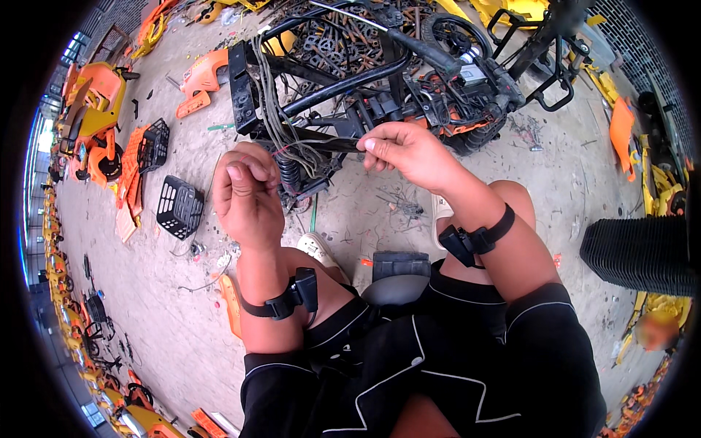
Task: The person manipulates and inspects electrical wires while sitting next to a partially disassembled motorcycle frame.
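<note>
Seen through my head view: nearest, my black wrist straps [280, 305] cross both forearms. Ahead of them, my left hand [252, 201] has its fingers curled inward, thumb against them; I cannot tell whether they grasp a wire. My right hand [416, 153] has thumb and fingers pinched together beside the wires; I cannot tell what they grip. The grey wires [270, 109] hang in a loose bundle from the black bike frame [343, 85], chiefly between my hands. Left of them, a black basket [191, 187] lies on the floor [182, 274]. Farther off, behind the frame, is a heap of metal parts [332, 44].
</note>
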`<state>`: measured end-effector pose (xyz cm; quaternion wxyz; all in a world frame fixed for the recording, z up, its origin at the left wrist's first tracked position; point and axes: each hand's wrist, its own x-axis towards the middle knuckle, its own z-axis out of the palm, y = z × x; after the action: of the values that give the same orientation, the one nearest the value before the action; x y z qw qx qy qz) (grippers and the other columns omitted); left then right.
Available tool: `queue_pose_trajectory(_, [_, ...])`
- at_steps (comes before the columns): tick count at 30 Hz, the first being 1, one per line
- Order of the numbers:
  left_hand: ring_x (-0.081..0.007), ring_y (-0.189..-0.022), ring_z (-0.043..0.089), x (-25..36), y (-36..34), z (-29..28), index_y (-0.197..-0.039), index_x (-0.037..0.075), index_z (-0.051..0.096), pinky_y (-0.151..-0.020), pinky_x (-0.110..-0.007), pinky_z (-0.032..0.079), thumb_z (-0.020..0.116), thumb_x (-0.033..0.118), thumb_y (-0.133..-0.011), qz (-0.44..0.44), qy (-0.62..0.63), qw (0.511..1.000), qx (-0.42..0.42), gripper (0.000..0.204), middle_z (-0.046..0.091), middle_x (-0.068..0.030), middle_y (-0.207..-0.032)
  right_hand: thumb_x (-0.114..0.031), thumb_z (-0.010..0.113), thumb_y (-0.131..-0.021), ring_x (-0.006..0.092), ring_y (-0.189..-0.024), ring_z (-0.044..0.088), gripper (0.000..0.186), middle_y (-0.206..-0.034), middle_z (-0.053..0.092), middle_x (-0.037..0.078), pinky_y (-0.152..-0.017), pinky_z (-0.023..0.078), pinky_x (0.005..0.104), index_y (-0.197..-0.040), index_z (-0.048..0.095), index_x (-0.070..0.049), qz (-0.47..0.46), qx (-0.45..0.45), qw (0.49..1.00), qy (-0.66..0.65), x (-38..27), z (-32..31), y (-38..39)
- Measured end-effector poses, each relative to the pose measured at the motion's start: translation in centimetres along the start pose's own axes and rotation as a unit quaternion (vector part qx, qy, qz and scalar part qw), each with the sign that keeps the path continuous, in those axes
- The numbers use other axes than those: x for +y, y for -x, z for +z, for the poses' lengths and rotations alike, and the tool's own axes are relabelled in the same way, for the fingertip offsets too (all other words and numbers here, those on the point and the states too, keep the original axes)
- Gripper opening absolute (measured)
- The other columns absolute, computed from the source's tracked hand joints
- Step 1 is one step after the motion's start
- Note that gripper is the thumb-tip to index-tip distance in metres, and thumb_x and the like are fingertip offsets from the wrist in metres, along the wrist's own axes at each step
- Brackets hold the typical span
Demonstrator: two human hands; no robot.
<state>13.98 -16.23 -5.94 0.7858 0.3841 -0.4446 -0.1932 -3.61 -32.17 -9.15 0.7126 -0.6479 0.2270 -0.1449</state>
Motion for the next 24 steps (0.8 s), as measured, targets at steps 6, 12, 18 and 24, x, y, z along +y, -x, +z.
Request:
queue_pose_trajectory(6, [-0.0134,-0.065,0.036,0.1,0.0,0.2,-0.080,0.002,0.045,-0.055,-0.025,0.030,0.040,0.024,-0.103,-0.011,0.009,1.000,-0.005,0.032,0.042,-0.0078,-0.074,-0.019,0.060,-0.094,0.0090,-0.074,0.059,0.020,-0.084,0.068,0.005,-0.068,0.048,0.0241,-0.100,0.067,0.000,-0.019,0.014,1.000,-0.008,-0.6,0.1,0.2])
queue_pose_trajectory(12, [-0.0134,-0.062,0.039,0.0,0.2,-0.2,-0.078,0.001,0.049,-0.056,-0.025,0.032,0.044,0.026,-0.101,-0.013,0.018,1.000,-0.020,0.035,0.048,-0.0105,-0.074,-0.017,0.062,-0.089,0.0083,-0.069,0.058,0.018,-0.079,0.067,0.005,-0.062,0.047,0.0247,-0.093,0.068,-0.001,-0.024,0.064,0.997,0.028,-0.1,-0.1,-0.3])
queue_pose_trajectory(18, [-0.0146,-0.064,0.039,0.2,1.0,1.8,-0.075,0.001,0.047,-0.056,-0.026,0.031,0.046,0.026,-0.100,-0.024,-0.048,0.994,-0.091,0.036,0.045,-0.0098,-0.072,-0.015,0.064,-0.085,0.0075,-0.067,0.055,0.017,-0.077,0.065,0.002,-0.061,0.045,0.0240,-0.090,0.069,0.000,-0.037,0.121,0.983,0.135,1.1,-0.5,-0.9])
queue_pose_trajectory(24, [-0.0174,-0.066,0.049,0.6,1.8,3.4,-0.075,0.000,0.053,-0.060,-0.028,0.039,0.053,0.018,-0.095,-0.029,-0.103,0.985,-0.136,0.027,0.055,-0.0095,-0.072,-0.016,0.065,-0.080,0.0139,-0.066,0.059,0.017,-0.073,0.065,0.007,-0.062,0.047,0.0291,-0.085,0.068,0.000,-0.080,0.168,0.961,0.205,1.4,-0.1,-0.9])
